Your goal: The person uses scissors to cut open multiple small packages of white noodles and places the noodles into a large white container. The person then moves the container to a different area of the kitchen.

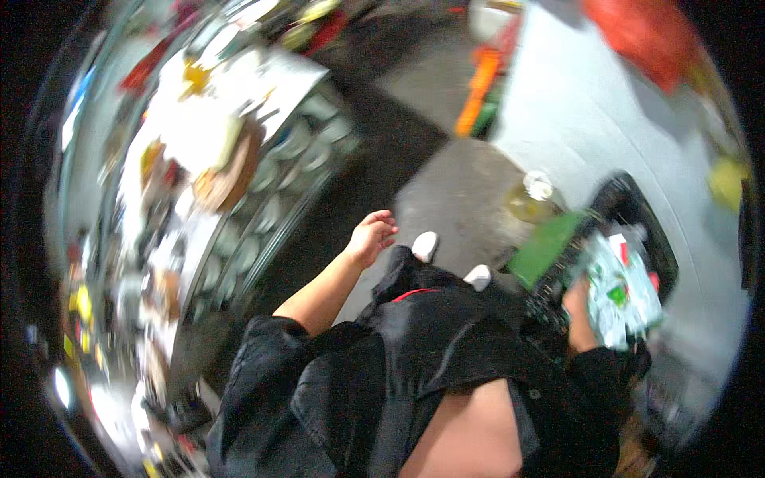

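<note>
My left hand point(372, 238) hangs in the air above the floor, fingers loosely bent and holding nothing. Over at the right, my right hand point(577, 303) is against the side of a crumpled, pale clear-plastic bag point(624, 287) with a green spot and a red mark on it. Its fingertips are hidden, so a grip on the bag cannot be made out. The bag is at a black basket or crate point(669, 257), beside a flat green panel point(547, 248). Motion blur softens most of the picture.
A long worktop point(299, 77) at left carries blurred items, among them a round wooden board point(239, 173). Stacked dishes point(317, 143) fill the shelf below. A pale wall point(550, 89) runs along the right. Near it are an orange object point(478, 95) and a yellowish container point(529, 203).
</note>
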A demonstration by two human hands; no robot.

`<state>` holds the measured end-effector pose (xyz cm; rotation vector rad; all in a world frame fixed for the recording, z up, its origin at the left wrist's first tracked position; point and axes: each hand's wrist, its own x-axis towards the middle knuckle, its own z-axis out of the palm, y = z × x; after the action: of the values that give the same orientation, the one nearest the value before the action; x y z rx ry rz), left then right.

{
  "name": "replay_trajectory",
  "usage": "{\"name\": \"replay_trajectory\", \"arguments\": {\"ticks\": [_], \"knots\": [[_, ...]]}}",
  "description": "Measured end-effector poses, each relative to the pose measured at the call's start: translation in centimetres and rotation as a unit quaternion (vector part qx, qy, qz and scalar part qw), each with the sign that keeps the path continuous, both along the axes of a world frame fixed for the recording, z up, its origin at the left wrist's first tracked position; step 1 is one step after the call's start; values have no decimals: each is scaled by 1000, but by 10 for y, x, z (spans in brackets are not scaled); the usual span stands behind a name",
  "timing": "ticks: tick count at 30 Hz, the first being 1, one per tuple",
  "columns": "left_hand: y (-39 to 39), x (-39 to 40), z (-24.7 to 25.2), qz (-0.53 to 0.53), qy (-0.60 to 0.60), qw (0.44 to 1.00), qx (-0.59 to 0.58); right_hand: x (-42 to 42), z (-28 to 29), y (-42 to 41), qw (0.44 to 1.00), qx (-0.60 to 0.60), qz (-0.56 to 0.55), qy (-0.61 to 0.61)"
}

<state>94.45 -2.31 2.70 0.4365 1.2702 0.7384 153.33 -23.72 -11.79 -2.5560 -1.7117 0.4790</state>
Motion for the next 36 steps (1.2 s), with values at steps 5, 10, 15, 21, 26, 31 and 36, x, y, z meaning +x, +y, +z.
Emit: {"name": "replay_trajectory", "arguments": {"ticks": [5,10,15,21,26,31,36], "knots": [[-141,-138,6,338,105,935,-33,42,11,23,984,-124,13,129],[-307,-185,-117,265,280,909,-158,58,35,21,973,-122,49,187],[-390,-222,-192,-79,401,886,-217,34,141,10,989,-109,-41,94],[-357,-277,-169,-146,462,870,-93,49,242,8,993,-23,-77,89],[-332,-344,-168,31,420,905,-62,77,268,23,967,97,-48,-230],[-341,-359,-147,73,398,913,-46,63,314,34,889,198,45,-411],[-422,-368,-193,113,360,909,-175,-12,343,65,923,129,-16,-361]]}}
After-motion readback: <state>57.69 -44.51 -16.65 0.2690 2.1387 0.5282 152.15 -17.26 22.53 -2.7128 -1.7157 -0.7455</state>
